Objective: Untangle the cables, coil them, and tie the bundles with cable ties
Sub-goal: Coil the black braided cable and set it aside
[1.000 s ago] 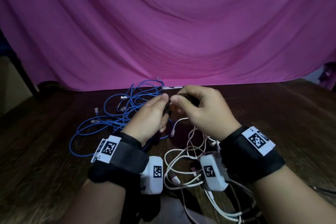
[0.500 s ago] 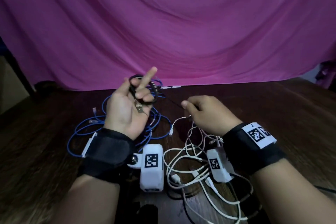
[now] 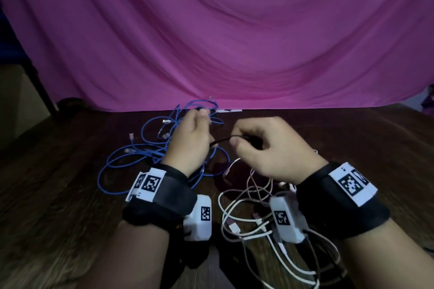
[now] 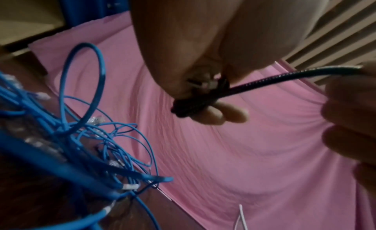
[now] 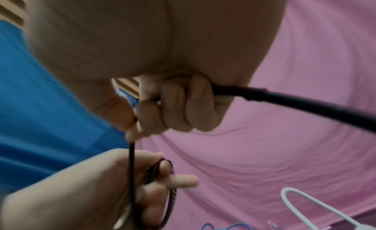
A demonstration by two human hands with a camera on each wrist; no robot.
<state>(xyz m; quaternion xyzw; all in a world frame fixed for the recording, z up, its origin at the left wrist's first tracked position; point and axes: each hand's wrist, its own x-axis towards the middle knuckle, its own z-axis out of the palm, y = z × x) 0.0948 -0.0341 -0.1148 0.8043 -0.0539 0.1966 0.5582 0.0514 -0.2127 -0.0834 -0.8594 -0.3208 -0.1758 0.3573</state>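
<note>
On the table, the left hand has dropped, gripping one black cable; the right hand pinches it; one blue tangle, one white.

pink cloth bhd wood table

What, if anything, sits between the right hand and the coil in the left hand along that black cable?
Nothing visible. The black cable runs free in the air from the right hand to the coil held by the left hand; the blue cables lie below, apart.

Dark wooden table bears blue cables and white cables.
</note>
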